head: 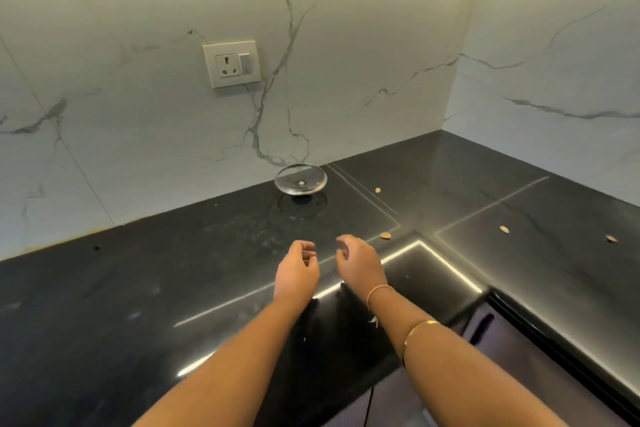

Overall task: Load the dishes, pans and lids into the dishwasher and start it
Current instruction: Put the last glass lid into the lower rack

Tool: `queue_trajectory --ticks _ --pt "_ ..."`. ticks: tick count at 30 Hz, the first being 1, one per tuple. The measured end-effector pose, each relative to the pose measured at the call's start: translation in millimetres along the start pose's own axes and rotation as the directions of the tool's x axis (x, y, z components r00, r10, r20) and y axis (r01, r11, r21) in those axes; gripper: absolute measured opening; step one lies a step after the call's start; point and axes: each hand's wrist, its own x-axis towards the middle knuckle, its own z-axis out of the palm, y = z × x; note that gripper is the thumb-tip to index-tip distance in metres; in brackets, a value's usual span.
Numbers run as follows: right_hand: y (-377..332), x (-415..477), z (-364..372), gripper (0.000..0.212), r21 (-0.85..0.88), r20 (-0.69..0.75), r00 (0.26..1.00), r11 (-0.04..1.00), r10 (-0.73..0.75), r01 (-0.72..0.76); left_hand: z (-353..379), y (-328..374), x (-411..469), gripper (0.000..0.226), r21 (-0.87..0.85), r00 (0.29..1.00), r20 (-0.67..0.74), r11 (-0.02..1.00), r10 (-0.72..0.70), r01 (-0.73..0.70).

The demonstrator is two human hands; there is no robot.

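A round glass lid [300, 178] lies upside down on the black counter [138, 288], close to the marble back wall. My left hand [297, 270] and my right hand [358, 262] hover side by side above the counter, well short of the lid. Both hands hold nothing and their fingers hang loosely curled. The dishwasher is out of view.
A wall socket with a switch [232, 63] sits on the marble wall above the counter. Small food scraps [385, 235] lie scattered on the counter to the right. The counter turns a corner at the right, with a dark cabinet front [502, 350] below its edge.
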Motion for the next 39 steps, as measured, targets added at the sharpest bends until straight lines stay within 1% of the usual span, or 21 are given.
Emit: queue_trajectory --ticks 4,8,10,12,14,15,17,18,19,20,21,23,25,29,32,36,39 --pt "3.3 82.8 1.7 0.045 0.013 0.141 0.988 0.998 -0.056 0.055 3.2 11.5 75.6 0.035 0.048 0.998 -0.038 0.998 -0.042 0.044" --pt "3.2 152.0 8.3 0.05 0.045 0.213 0.975 0.997 -0.068 0.06 8.6 15.0 129.3 0.049 0.106 0.996 -0.021 0.991 -0.083 0.085" --pt "1.7 178.8 16.6 0.051 0.125 0.23 0.973 0.992 -0.032 0.003 11.2 14.0 147.7 0.054 0.151 0.995 -0.013 0.984 -0.098 0.098" --pt "-1.1 199.7 24.6 0.054 0.273 0.227 0.973 0.956 0.047 -0.109 12.3 12.8 162.4 0.055 0.195 0.994 -0.031 0.975 -0.106 0.11" --pt "-2.5 219.6 35.6 0.062 0.437 0.215 0.961 0.863 0.174 -0.254 13.3 14.2 175.7 0.055 0.26 0.992 -0.043 0.957 -0.119 0.126" --pt "-2.3 229.4 41.3 0.067 0.521 0.225 0.941 0.784 0.254 -0.337 13.8 15.1 181.7 0.055 0.288 0.991 -0.043 0.948 -0.126 0.133" --pt "0.3 248.4 50.7 0.07 0.67 0.314 0.866 0.555 0.388 -0.492 15.7 15.9 192.5 0.055 0.315 0.99 -0.048 0.939 -0.133 0.141" --pt "1.9 257.4 53.7 0.067 0.707 0.384 0.821 0.437 0.423 -0.556 17.2 16.5 197.2 0.056 0.32 0.989 -0.053 0.936 -0.136 0.146" --pt "4.3 266.1 57.1 0.062 0.725 0.441 0.785 0.344 0.434 -0.597 18.5 16.3 201.3 0.057 0.324 0.989 -0.058 0.934 -0.137 0.148" --pt "6.3 272.3 60.0 0.058 0.727 0.483 0.762 0.289 0.431 -0.623 19.7 15.5 203.6 0.057 0.326 0.989 -0.059 0.934 -0.135 0.147" --pt "7.8 276.2 63.0 0.054 0.727 0.511 0.751 0.256 0.418 -0.637 20.9 13.8 203.7 0.057 0.327 0.989 -0.055 0.934 -0.134 0.144" --pt "9.8 279.2 70.0 0.04 0.738 0.538 0.749 0.213 0.388 -0.64 23.3 10.1 199.8 0.056 0.328 0.99 -0.043 0.934 -0.133 0.14" --pt "7.8 276.2 72.9 0.03 0.743 0.539 0.745 0.195 0.393 -0.64 22.7 7.7 196.1 0.057 0.336 0.991 -0.04 0.932 -0.128 0.134" --pt "6.5 263.9 69.8 0.026 0.768 0.498 0.76 0.194 0.418 -0.61 20.4 4.6 192.3 0.058 0.363 0.989 -0.093 0.921 -0.114 0.141" --pt "8.2 242.6 57.8 0.018 0.767 0.52 0.748 0.159 0.412 -0.621 23.6 9.6 184.9 0.056 0.405 0.991 -0.113 0.908 -0.068 0.108" --pt "19.7 202.8 38.9 0.01 0.748 0.563 0.727 0.131 0.393 -0.65 30.9 17.1 165.2 0.056 0.472 1.0 0.015 0.881 -0.01 0.002" --pt "27.5 169.9 27.9 0.009 0.771 0.53 0.731 0.115 0.43 -0.627 32.1 24.0 143.0 0.054 0.496 0.992 0.11 0.861 0.068 -0.114"
